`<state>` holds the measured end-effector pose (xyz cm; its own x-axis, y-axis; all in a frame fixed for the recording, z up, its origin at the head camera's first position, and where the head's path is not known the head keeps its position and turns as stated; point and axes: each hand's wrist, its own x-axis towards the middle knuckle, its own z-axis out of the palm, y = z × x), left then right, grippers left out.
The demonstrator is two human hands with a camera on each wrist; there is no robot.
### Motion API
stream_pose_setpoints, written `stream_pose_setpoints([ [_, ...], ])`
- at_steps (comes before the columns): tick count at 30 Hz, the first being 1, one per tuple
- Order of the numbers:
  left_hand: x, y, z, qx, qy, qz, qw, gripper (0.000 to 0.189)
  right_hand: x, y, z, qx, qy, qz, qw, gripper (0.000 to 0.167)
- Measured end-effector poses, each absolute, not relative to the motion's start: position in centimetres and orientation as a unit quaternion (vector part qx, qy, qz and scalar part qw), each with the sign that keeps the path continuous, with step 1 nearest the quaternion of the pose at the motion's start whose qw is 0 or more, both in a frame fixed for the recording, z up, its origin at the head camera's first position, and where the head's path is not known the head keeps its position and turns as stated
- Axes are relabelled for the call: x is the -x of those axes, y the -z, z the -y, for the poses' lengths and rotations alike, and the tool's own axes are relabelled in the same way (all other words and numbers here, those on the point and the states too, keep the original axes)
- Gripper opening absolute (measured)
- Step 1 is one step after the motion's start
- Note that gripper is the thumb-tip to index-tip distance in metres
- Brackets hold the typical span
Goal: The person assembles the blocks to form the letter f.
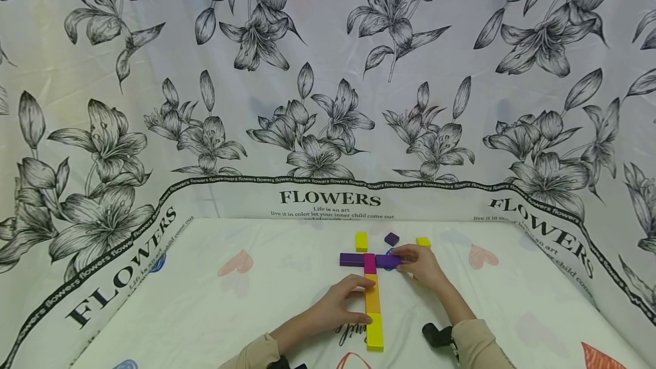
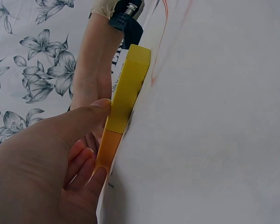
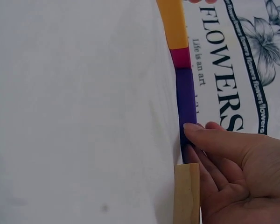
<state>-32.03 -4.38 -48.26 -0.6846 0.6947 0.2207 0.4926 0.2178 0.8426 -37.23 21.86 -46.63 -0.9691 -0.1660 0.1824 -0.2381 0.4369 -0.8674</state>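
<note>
Several painted blocks lie in a cross on the table. My right hand [image 1: 421, 263] pinches the right-hand purple block [image 3: 186, 95] at its outer end between thumb and fingers. That block's inner end meets the magenta block [image 1: 370, 263]; another purple block [image 1: 351, 259] extends left of it. Below the magenta one runs an orange block [image 1: 372, 295], then a yellow block [image 1: 374, 335]. Beside this column, my left hand [image 1: 335, 303] touches the yellow block with its thumb [image 2: 101, 103] and the orange one with a fingertip, the two spread apart.
Beyond the cross lie a loose yellow block [image 1: 361, 241], a small purple block [image 1: 392, 238] and another yellow block [image 1: 423, 241], partly behind my right hand. A wood-coloured block [image 3: 186, 193] shows close in the right wrist view. Flower-printed cloth [image 1: 328, 130] hangs behind the table.
</note>
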Motion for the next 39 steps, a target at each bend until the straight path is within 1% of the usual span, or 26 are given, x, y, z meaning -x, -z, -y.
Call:
stream_pose_setpoints([
  [25, 31.9, 48.2, 4.5, -0.380, -0.488, -0.779, 0.101, 0.059, 37.5, 46.8, -21.5, -0.103, -0.504, 0.857, 0.036, 0.033],
  [34, 31.9, 48.2, 4.4, -0.375, -0.486, -0.782, 0.102, 0.059, 36.7, 46.4, -20.9, -0.055, -0.498, 0.865, 0.030, 0.038],
  [39, 31.9, 48.3, 4.4, -0.380, -0.487, -0.780, 0.097, 0.059, 35.6, 46.0, -20.4, -0.059, -0.515, 0.855, 0.028, 0.044],
])
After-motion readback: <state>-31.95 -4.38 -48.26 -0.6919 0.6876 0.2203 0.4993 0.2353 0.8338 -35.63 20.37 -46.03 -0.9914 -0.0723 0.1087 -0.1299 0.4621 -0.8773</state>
